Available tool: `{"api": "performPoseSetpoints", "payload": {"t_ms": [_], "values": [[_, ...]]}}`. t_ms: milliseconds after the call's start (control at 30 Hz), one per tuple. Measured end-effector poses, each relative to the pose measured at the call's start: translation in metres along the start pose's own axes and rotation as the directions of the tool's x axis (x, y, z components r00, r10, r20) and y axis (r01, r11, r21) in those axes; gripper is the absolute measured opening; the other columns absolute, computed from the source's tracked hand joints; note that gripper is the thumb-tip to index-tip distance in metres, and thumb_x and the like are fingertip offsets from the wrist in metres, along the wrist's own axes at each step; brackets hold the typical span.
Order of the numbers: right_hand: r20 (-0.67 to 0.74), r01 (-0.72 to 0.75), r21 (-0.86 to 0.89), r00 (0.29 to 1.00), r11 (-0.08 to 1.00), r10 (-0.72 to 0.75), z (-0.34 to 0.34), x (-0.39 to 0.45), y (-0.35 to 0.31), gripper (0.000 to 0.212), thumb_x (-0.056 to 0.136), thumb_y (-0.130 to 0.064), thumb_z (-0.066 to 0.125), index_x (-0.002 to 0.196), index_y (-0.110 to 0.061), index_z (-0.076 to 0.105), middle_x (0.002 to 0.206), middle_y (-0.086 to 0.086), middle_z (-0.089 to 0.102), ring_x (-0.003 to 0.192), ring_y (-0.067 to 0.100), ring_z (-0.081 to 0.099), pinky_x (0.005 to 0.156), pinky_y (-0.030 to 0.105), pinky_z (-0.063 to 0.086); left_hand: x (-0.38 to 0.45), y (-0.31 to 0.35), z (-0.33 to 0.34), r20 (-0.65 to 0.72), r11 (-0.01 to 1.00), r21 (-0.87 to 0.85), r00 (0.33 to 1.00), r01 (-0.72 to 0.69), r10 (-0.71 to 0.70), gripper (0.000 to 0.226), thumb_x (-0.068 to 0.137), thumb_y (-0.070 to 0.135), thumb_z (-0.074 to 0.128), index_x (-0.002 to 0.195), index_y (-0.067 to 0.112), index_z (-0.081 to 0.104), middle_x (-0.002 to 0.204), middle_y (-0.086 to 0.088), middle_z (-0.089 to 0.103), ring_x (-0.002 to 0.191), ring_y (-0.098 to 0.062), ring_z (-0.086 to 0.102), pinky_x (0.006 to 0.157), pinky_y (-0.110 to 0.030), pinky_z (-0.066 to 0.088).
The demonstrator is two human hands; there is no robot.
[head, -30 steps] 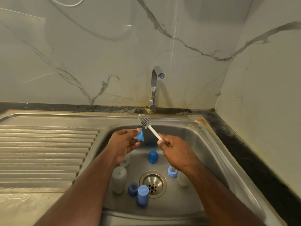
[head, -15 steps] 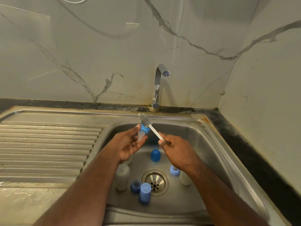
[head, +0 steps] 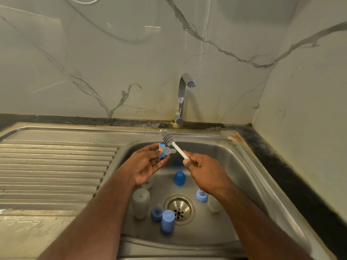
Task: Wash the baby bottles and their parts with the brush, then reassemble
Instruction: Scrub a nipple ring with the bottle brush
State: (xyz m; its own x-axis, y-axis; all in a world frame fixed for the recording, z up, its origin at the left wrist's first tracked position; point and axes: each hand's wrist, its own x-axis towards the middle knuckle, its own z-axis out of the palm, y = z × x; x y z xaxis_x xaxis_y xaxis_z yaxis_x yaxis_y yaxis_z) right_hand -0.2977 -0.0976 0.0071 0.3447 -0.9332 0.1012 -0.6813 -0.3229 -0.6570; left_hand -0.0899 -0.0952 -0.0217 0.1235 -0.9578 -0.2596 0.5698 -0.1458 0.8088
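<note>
item: teat with collar (head: 165,152), held over the sink (head: 249,158). likely light; teat soft, wet and slippery, so best taken by the stiff blue collar. clear silicone tip in a blue ring. left hand (head: 148,164) fingers pinch the collar; right hand (head: 204,170) fingers clamp the brush (head: 171,143) handle, bristles just above the teat.

It was a home kitchen: a stainless steel sink (head: 249,166) with a ribbed draining board (head: 56,166) lay left of the hands, a chrome tap (head: 183,96) rose beyond them, marble-look wall panels (head: 112,62) stood behind, and a dark countertop (head: 300,184) ran to the right.
</note>
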Motion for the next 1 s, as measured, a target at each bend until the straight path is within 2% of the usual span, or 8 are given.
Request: {"api": "performPoseSetpoints", "payload": {"t_ms": [133,233,333,433,567,700,867,1000], "values": [[0.071,0.025,-0.038,0.997,0.999,-0.022,0.002,-0.007,0.0,0.038,0.105,-0.038,0.046,0.142,-0.038,0.053,0.082,-0.015,0.06,0.069,0.004,0.053,0.069,0.021,0.043,0.004,0.0,-0.004,-0.005,0.984,0.128,0.992,-0.123,0.125,0.043,0.095,-0.008,0.058,0.131,0.015,0.063,0.123,-0.017,0.069,0.111,-0.027,0.07,0.088,-0.035,0.06],[0.02,-0.024,-0.182,0.999,0.983,0.028,0.0,0.001,0.006,0.04,0.105,-0.038,0.042,0.144,-0.037,0.05,0.092,-0.008,0.064,0.077,0.01,0.059,0.074,0.028,0.048,0.0,-0.003,-0.003,0.009,0.904,0.374,0.976,-0.207,0.219,0.042,0.096,-0.002,0.062,0.129,0.023,0.066,0.121,-0.009,0.069,0.112,-0.023,0.069,0.098,-0.039,0.057],[-0.007,-0.05,-0.161,0.999,0.986,0.049,-0.005,0.003,0.006,0.04,0.106,-0.039,0.042,0.145,-0.036,0.049,0.095,-0.007,0.064,0.08,0.011,0.06,0.074,0.028,0.047,0.001,-0.007,-0.002,0.013,0.8,0.549,0.96,-0.242,0.281,0.043,0.094,0.002,0.068,0.127,0.029,0.066,0.118,-0.001,0.07,0.112,-0.019,0.067,0.104,-0.044,0.054],[0.058,0.012,-0.122,0.998,0.992,-0.005,-0.001,-0.003,-0.002,0.04,0.104,-0.041,0.043,0.144,-0.041,0.049,0.091,-0.012,0.062,0.074,0.007,0.056,0.072,0.026,0.044,0.006,-0.006,-0.004,0.035,0.794,0.548,0.956,-0.261,0.29,0.045,0.092,-0.001,0.07,0.123,0.031,0.068,0.117,-0.001,0.074,0.114,-0.02,0.067,0.107,-0.047,0.051],[0.001,-0.053,-0.207,0.999,0.977,0.054,-0.001,0.005,0.004,0.041,0.105,-0.038,0.041,0.146,-0.038,0.048,0.106,-0.004,0.069,0.087,0.015,0.062,0.079,0.032,0.05,0.002,-0.007,-0.001,0.059,0.76,0.587,0.951,-0.279,0.304,0.047,0.093,0.0,0.069,0.125,0.034,0.067,0.118,0.002,0.073,0.114,-0.016,0.067,0.106,-0.043,0.052],[0.034,-0.007,-0.096,0.999,0.995,0.01,0.0,-0.001,0.0,0.04,0.104,-0.04,0.046,0.143,-0.04,0.05,0.099,-0.009,0.067,0.08,0.009,0.06,0.075,0.027,0.047,0.004,-0.008,-0.002,0.085,0.764,0.574,0.949,-0.296,0.304,0.044,0.092,-0.002,0.069,0.115,0.035,0.07,0.113,0.004,0.076,0.113,-0.016,0.068,0.107,-0.046,0.051],[0.003,-0.06,-0.148,0.998,0.987,0.061,0.0,0.004,0.005,0.041,0.104,-0.039,0.044,0.145,-0.039,0.049,0.105,-0.008,0.068,0.083,0.009,0.059,0.077,0.027,0.047,0.004,-0.007,-0.003,0.032,0.787,0.549,0.948,-0.281,0.316,0.043,0.093,0.002,0.07,0.122,0.033,0.068,0.117,0.003,0.075,0.113,-0.016,0.069,0.106,-0.045,0.052],[0.027,-0.009,-0.069,1.0,0.998,0.011,0.002,-0.002,0.002,0.04,0.103,-0.04,0.046,0.143,-0.041,0.051,0.089,-0.013,0.063,0.073,0.007,0.056,0.072,0.026,0.046,0.006,-0.005,-0.003,-0.016,0.843,0.472,0.954,-0.258,0.3,0.039,0.092,0.001,0.07,0.121,0.027,0.067,0.119,-0.007,0.073,0.111,-0.021,0.07,0.103,-0.043,0.054]]}}
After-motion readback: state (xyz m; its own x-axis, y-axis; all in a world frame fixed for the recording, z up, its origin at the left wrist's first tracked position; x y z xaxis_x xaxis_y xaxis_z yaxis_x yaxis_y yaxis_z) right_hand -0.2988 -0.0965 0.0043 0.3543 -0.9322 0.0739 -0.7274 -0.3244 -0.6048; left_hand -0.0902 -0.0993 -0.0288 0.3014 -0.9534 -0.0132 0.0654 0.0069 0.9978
